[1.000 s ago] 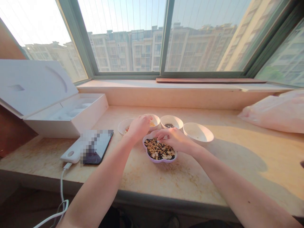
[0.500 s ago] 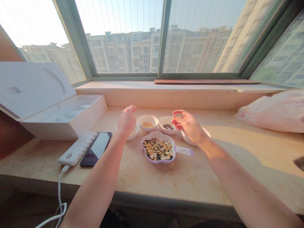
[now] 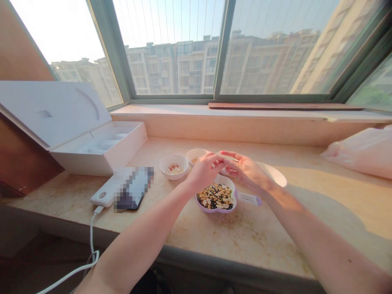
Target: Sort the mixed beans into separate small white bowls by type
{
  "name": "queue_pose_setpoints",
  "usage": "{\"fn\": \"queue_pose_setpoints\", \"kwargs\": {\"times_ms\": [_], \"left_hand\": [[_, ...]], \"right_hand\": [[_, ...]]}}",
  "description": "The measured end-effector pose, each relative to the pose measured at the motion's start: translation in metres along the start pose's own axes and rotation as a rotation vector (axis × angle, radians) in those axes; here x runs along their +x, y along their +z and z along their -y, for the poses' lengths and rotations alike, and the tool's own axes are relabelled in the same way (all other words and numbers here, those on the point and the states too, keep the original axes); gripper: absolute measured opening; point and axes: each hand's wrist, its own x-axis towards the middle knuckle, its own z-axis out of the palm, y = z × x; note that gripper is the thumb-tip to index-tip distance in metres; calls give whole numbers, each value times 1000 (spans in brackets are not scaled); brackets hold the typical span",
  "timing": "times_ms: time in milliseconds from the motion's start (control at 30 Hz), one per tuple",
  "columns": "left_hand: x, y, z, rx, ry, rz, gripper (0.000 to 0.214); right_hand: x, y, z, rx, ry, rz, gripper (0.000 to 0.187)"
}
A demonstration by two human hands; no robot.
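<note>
My left hand (image 3: 206, 170) and my right hand (image 3: 246, 170) meet at the fingertips above the back of a purple-rimmed, lobed bowl (image 3: 200, 206). The left fingers are pressed together; anything between them is too small to make out. My right fingers are stretched out and slightly apart, with nothing visible in them. Mixed beans and seeds (image 3: 219, 195), yellow, black and pale, fill the lobed bowl. Left of my hands stands a small white bowl (image 3: 165, 168) of reddish and pale pieces. Behind my left fingers is another white bowl (image 3: 193, 153). My right hand hides most of the bowl beneath it.
A white dish (image 3: 277, 173) sits by my right wrist. The lobed bowl's labelled handle (image 3: 248, 199) points right. At left are an opened white box (image 3: 122, 145), a power bank (image 3: 105, 196) with a cable, and a phone (image 3: 137, 200). A plastic bag (image 3: 361, 149) lies far right.
My left hand has moved right, from above the left small bowl to my right hand's fingertips. The left small bowl is now uncovered. The view has shifted slightly left.
</note>
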Motion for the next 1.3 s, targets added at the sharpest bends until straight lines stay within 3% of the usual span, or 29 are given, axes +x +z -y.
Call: {"fn": "queue_pose_setpoints", "kwargs": {"times_ms": [267, 367, 467, 600, 667, 767, 867, 1000, 1300], "left_hand": [[3, -12, 1, 360, 5, 91, 25], [6, -17, 7, 506, -83, 83, 28], [9, -25, 13, 638, -208, 73, 28], [10, -33, 21, 767, -282, 63, 31], [9, -34, 24, 807, -293, 88, 34], [9, -34, 27, 832, -292, 141, 35], [9, -33, 29, 854, -289, 193, 32], [8, -31, 30, 877, -285, 245, 28], [7, -30, 24, 858, -251, 236, 32]], "right_hand": [[-3, 19, 6, -62, 28, -59, 53], [-6, 27, 8, -154, 56, -107, 46], [-8, 31, 8, -418, 14, -135, 42], [-13, 33, 7, -898, -132, 40, 25], [-16, 36, 6, -1011, -170, 168, 23], [-21, 45, 6, -1040, -205, 327, 27], [-25, 56, 5, -1067, -242, 393, 33], [-25, 64, 2, -1112, -306, 386, 36], [-20, 58, -11, -1009, -234, 340, 15]]}}
